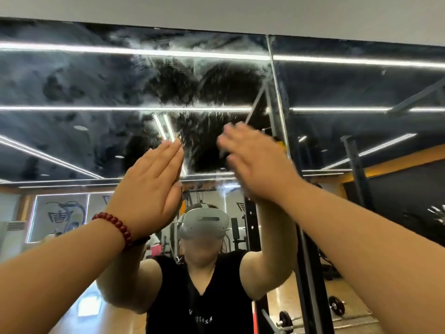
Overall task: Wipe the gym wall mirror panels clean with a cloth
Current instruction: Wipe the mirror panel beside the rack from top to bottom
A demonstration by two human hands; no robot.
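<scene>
The wall mirror's left panel is covered in hazy white smears, with dark wiped patches near its middle. A vertical seam divides it from the right panel, which looks cleaner. My left hand lies flat on the glass with straight fingers and a red bead bracelet at the wrist. My right hand is motion-blurred and presses flat on the glass beside the seam. A dark edge and a yellow corner stick out from under it, probably the cloth, which is otherwise hidden.
A white wall strip runs above the mirror's top edge. The reflection shows me in a headset and black top, a black rack frame, barbell plates on a wooden floor, and ceiling light strips.
</scene>
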